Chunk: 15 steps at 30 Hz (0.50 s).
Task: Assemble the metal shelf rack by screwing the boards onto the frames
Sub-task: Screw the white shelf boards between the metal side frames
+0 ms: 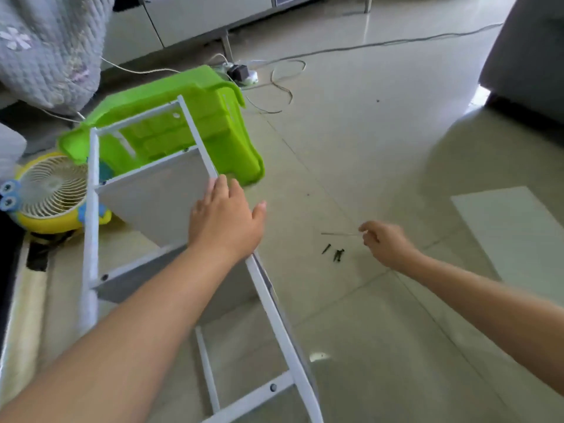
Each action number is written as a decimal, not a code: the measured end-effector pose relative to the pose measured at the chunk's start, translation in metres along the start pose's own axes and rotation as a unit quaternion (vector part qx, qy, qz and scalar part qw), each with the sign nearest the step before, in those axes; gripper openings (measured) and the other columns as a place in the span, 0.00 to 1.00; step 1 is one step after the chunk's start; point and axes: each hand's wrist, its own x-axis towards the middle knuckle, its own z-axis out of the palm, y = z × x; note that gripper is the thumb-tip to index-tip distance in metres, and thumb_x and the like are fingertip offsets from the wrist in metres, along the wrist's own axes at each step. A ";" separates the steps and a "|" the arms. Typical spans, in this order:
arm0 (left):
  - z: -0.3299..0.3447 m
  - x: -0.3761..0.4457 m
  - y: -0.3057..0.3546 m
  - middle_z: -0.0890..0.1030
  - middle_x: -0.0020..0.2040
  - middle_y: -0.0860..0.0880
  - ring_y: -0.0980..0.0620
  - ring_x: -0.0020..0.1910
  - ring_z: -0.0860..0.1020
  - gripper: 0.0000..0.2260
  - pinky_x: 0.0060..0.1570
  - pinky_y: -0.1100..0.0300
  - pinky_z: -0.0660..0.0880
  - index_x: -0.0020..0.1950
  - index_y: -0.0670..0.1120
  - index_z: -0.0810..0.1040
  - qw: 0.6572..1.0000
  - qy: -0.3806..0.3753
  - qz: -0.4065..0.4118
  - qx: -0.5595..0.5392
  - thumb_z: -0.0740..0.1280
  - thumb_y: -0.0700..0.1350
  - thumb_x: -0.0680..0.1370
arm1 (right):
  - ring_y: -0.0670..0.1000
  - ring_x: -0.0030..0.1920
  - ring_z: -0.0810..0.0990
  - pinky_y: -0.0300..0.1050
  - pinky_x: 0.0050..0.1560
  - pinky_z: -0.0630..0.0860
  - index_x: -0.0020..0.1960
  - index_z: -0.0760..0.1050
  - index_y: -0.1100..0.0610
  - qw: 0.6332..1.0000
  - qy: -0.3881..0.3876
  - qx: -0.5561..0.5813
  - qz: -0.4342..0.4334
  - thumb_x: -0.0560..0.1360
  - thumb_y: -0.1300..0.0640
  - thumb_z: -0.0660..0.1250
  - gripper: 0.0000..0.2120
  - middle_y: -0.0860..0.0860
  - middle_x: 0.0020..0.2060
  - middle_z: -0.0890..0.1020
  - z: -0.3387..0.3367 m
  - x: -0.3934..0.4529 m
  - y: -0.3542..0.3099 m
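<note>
The white metal shelf rack (268, 303) lies tilted on the floor, with a grey board (155, 196) fixed between its two side frames and a second board lower down. My left hand (225, 218) rests on the right frame rail, fingers fairly straight over it. To the right, my right hand (386, 242) hovers just above the floor and pinches the end of a thin metal rod-like tool (338, 234). A few dark screws (334, 252) lie on the tiles just below that tool.
A green plastic stool (213, 114) lies on its side behind the rack. A yellow desk fan (48, 193) sits at the left, and a loose white board (512, 230) lies on the floor at the right. Cables and a power strip (244, 75) trail further back.
</note>
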 end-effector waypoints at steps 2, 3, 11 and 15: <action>0.007 0.003 0.012 0.48 0.77 0.43 0.45 0.76 0.44 0.32 0.73 0.49 0.49 0.75 0.38 0.50 0.999 -0.019 -0.033 0.034 0.55 0.56 0.79 | 0.58 0.50 0.77 0.47 0.49 0.72 0.56 0.73 0.59 0.999 -0.028 -0.041 0.017 0.79 0.59 0.55 0.11 0.59 0.51 0.80 0.029 -0.020 0.042; 0.008 0.005 0.015 0.47 0.77 0.44 0.45 0.76 0.43 0.33 0.73 0.49 0.48 0.76 0.39 0.48 0.997 -0.028 -0.047 0.051 0.56 0.56 0.79 | 0.58 0.49 0.77 0.47 0.47 0.71 0.53 0.72 0.57 0.997 -0.036 -0.063 0.016 0.79 0.58 0.55 0.09 0.58 0.50 0.80 0.041 -0.029 0.057; 0.001 0.016 0.022 0.49 0.77 0.44 0.45 0.76 0.43 0.27 0.73 0.49 0.45 0.75 0.41 0.54 0.980 -0.068 -0.059 0.178 0.56 0.51 0.80 | 0.54 0.58 0.72 0.43 0.46 0.68 0.56 0.69 0.57 0.975 -0.077 -0.207 -0.019 0.77 0.60 0.54 0.10 0.54 0.56 0.75 0.095 -0.053 0.076; 0.005 0.014 0.033 0.58 0.74 0.43 0.46 0.75 0.49 0.23 0.72 0.45 0.47 0.72 0.43 0.61 0.960 -0.069 -0.023 0.272 0.54 0.52 0.80 | 0.54 0.61 0.70 0.43 0.52 0.70 0.60 0.69 0.59 0.972 -0.080 -0.217 -0.037 0.78 0.57 0.54 0.13 0.55 0.58 0.73 0.098 -0.051 0.076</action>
